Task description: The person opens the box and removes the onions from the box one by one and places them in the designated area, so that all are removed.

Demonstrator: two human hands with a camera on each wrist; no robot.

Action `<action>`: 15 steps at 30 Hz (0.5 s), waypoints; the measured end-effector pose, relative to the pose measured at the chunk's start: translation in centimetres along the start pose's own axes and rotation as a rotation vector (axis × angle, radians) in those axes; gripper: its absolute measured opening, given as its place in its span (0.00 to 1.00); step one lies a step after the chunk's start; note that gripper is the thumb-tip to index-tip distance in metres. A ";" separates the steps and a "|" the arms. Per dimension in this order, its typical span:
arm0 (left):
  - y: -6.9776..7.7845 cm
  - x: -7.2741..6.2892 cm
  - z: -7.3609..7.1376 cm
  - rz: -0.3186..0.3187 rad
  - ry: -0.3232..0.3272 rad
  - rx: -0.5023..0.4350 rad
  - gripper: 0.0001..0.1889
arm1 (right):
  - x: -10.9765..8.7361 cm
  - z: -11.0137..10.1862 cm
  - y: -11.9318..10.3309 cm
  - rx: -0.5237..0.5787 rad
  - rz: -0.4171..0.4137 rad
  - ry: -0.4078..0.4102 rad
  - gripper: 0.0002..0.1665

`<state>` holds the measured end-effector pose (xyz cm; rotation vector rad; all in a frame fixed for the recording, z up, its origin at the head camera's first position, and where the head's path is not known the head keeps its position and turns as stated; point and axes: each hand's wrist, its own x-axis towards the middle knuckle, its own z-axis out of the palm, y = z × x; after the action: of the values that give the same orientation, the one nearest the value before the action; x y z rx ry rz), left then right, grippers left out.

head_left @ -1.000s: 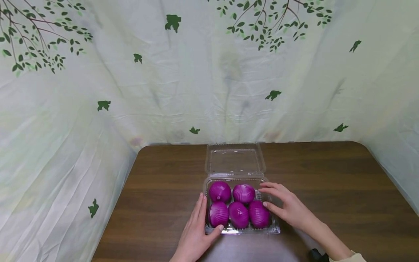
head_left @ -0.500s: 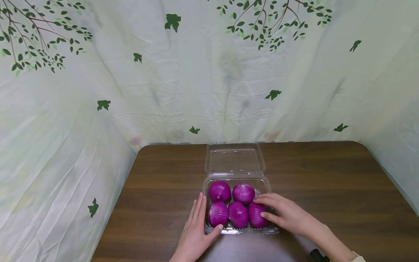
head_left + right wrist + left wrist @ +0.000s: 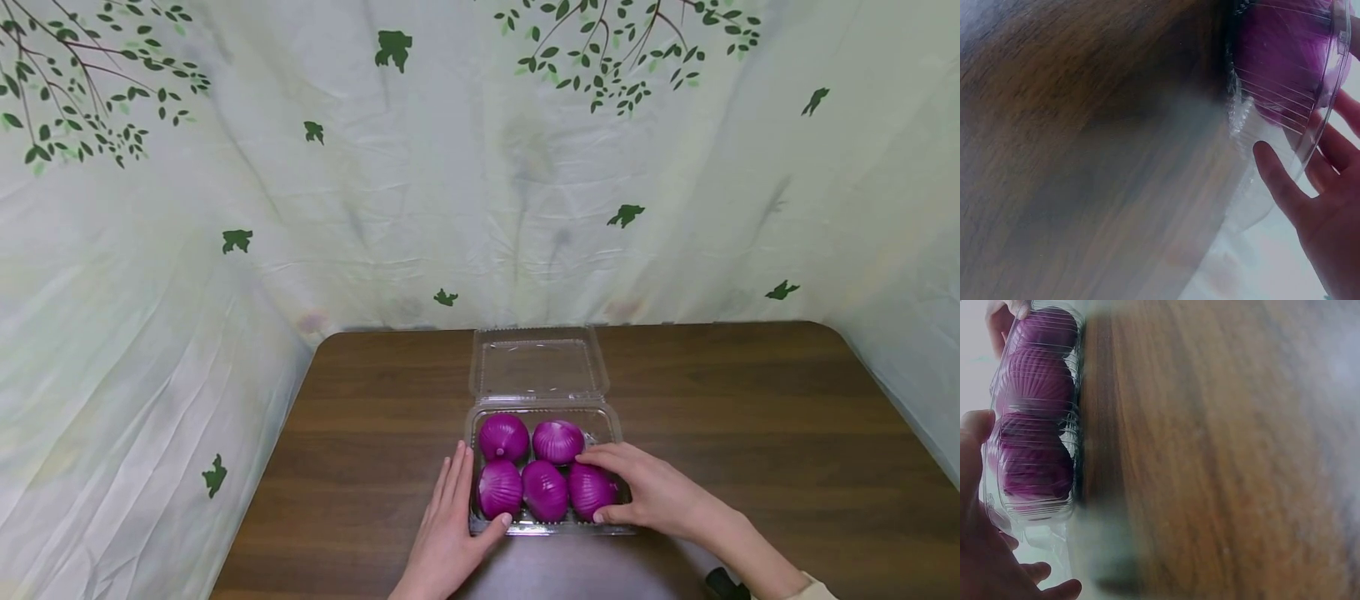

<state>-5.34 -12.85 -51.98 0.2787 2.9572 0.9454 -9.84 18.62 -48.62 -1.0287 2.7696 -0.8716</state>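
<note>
Several peeled red onions (image 3: 504,438) sit in a clear plastic clamshell box (image 3: 551,530). At the box's left side my left hand (image 3: 453,527) lies with straight fingers along the wall, its thumb at the front rim. My right hand (image 3: 648,487) reaches over the right rim and holds the front right onion (image 3: 591,490), fingertips at its back and thumb at its front. In the right wrist view the little finger (image 3: 1275,172) stays outside the box wall. The onion's right side is partly hidden by the hand.
The box's hinged lid (image 3: 538,367) lies open toward the back of the brown wooden table (image 3: 765,417). Behind the table hangs a pale curtain (image 3: 465,183) printed with leaves. A black object (image 3: 723,583) shows by the right wrist, near the front.
My right hand has come down and toward the front, from the back right of the box to around the front right onion. The left hand and the box have stayed nearly still.
</note>
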 end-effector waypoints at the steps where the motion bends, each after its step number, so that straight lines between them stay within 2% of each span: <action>1: 0.0 0.0 0.0 0.000 0.001 0.001 0.52 | 0.0 0.1 0.0 -0.002 -0.005 0.004 0.39; 8: 0.1 0.0 -0.1 0.003 0.009 -0.010 0.53 | 0.2 0.3 0.1 -0.005 -0.035 0.025 0.38; 15: 0.3 -0.1 -0.2 0.011 0.014 -0.017 0.53 | 0.2 0.6 0.0 0.036 -0.027 0.059 0.36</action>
<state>-5.22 -12.81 -51.65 0.2888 2.9615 0.9779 -9.88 18.24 -49.09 -1.0543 2.7835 -0.9668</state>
